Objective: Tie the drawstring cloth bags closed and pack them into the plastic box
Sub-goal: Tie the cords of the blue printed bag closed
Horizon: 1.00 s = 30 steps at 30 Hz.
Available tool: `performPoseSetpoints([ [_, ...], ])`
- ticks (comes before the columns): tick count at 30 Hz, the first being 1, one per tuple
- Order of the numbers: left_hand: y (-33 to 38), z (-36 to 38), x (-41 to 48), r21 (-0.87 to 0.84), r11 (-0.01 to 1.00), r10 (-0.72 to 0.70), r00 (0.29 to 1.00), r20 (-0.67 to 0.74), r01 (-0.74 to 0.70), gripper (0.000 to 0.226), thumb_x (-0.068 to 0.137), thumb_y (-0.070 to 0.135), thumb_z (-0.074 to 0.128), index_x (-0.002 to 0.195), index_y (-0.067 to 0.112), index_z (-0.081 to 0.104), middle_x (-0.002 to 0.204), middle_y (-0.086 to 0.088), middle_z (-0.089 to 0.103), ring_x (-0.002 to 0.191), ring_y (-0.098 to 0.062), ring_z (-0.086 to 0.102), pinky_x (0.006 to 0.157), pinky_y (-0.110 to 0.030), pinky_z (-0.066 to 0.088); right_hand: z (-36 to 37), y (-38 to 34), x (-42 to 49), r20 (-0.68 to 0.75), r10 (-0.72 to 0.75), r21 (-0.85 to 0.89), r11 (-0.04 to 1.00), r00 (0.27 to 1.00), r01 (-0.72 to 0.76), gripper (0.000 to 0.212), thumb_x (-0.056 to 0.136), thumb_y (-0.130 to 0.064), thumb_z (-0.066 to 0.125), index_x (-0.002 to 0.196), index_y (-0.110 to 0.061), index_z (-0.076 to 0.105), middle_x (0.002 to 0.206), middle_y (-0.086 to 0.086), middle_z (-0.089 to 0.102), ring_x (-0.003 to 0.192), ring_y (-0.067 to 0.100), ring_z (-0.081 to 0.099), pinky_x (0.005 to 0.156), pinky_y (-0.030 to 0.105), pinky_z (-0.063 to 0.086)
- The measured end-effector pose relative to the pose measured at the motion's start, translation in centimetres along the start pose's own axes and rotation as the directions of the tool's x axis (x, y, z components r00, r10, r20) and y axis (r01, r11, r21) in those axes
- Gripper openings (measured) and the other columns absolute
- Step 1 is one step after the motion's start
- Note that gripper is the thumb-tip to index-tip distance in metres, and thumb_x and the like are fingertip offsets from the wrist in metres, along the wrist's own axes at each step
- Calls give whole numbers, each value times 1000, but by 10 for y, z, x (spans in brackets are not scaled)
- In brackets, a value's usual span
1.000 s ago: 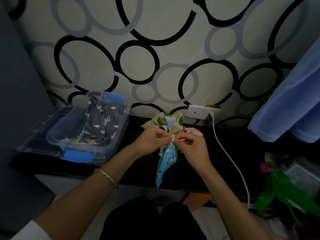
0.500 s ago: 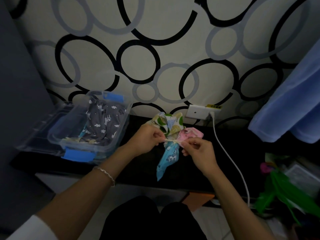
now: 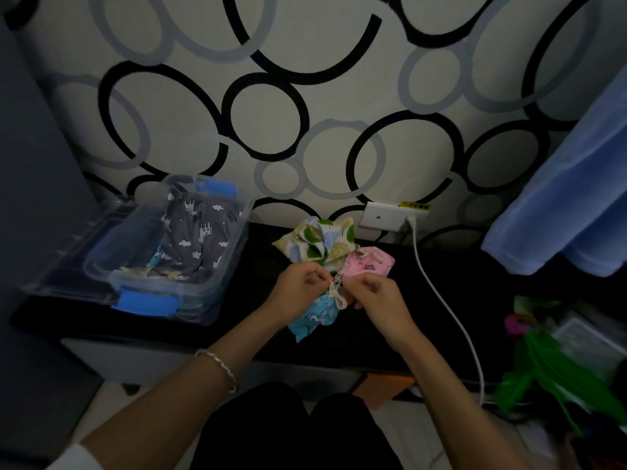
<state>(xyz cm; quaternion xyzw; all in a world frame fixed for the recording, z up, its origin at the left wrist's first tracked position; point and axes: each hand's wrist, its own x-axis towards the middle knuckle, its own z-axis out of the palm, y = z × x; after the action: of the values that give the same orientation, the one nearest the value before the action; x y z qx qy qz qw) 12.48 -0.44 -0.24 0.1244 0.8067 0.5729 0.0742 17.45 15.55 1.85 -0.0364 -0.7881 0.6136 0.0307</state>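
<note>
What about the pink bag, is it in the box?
No, the pink bag lies on the table, right of the box.

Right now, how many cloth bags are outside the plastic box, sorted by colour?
Blue bag, its drawstring pinched by the left hand and the right hand: 1
Pink bag: 1
Green leaf-print bag, which looks like a single bag: 1
Total: 3

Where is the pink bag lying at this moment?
In the head view the pink bag lies on the dark surface right of centre, against the leaf-print bag and just beyond the right hand.
</note>
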Motion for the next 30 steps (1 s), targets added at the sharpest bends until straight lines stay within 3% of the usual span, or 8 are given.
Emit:
performPoseSetpoints([
  [4, 5, 4, -2, -26, 999, 46, 998, -45, -48, 8, 84, 1, 67, 85, 9, 68, 82, -6, 70, 74, -8, 64, 67, -16, 52, 5, -1, 2, 6, 55, 26, 998, 998, -55, 18, 83, -16, 75, 68, -7, 71, 54, -11, 64, 52, -4, 55, 52, 12, 42],
  [8, 9, 0, -4, -74, 995, 59, 997, -57, -63, 19, 82, 2, 70, 99, 11, 67, 79, 2, 69, 72, -4, 65, 70, -16, 53, 4, -2, 5, -35, 116, 71, 991, 993, -113, 7, 78, -8, 78, 80, -2, 76, 70, 3, 72, 63, 4, 62, 59, 17, 48],
  [11, 12, -4, -5, -73, 996, 53, 998, -42, -56, 30, 82, 4, 72, 110, 14, 67, 83, 1, 71, 75, -5, 66, 74, -15, 54, 1, -2, 6, -10, 223, 257, 943, 975, -213, 13, 80, -6, 74, 91, 2, 74, 91, 16, 74, 82, 20, 67, 77, 28, 54],
  [15, 13, -12, -7, 60, 996, 75, 997, -33, -73, 23, 82, 7, 72, 105, 11, 72, 88, 0, 72, 81, -7, 68, 76, -16, 54, 0, -5, 7, 34, 277, 529, 810, 960, -252, 10, 89, -5, 63, 86, -1, 72, 82, 9, 74, 76, 15, 69, 72, 25, 56],
  [20, 19, -21, -12, 280, 924, 268, 963, 5, -259, 16, 84, 13, 70, 99, 14, 76, 90, 4, 73, 83, -2, 65, 79, -19, 53, 4, -3, 6, -28, 162, 195, 969, 986, -153, 14, 91, -14, 65, 83, -10, 76, 79, 6, 74, 75, 15, 67, 72, 28, 52],
  [24, 31, -23, -13, 590, 719, 458, 889, -4, -368, 15, 83, 22, 69, 96, 25, 76, 88, 5, 72, 86, -12, 60, 77, -31, 48, 8, -8, 11, -25, 51, -55, 997, 998, -52, 11, 86, -8, 69, 96, -11, 75, 80, 3, 73, 77, 13, 66, 72, 27, 52],
  [27, 36, -21, -16, 590, 744, 397, 918, -11, -315, 18, 86, 23, 64, 101, 25, 73, 96, 7, 71, 87, -12, 62, 75, -33, 52, 9, -14, 14, -38, 29, -213, 976, 999, -37, 14, 81, -10, 74, 87, -14, 63, 67, 0, 61, 62, 7, 57, 61, 25, 49],
  [30, 34, -21, -14, 520, 790, 370, 929, 15, -324, 18, 84, 16, 64, 99, 19, 74, 92, 3, 70, 80, -10, 62, 74, -34, 54, 6, -17, 15, 104, -33, -211, 976, 994, 55, 8, 84, -4, 71, 81, -11, 69, 70, 0, 65, 61, 1, 57, 62, 20, 47],
])
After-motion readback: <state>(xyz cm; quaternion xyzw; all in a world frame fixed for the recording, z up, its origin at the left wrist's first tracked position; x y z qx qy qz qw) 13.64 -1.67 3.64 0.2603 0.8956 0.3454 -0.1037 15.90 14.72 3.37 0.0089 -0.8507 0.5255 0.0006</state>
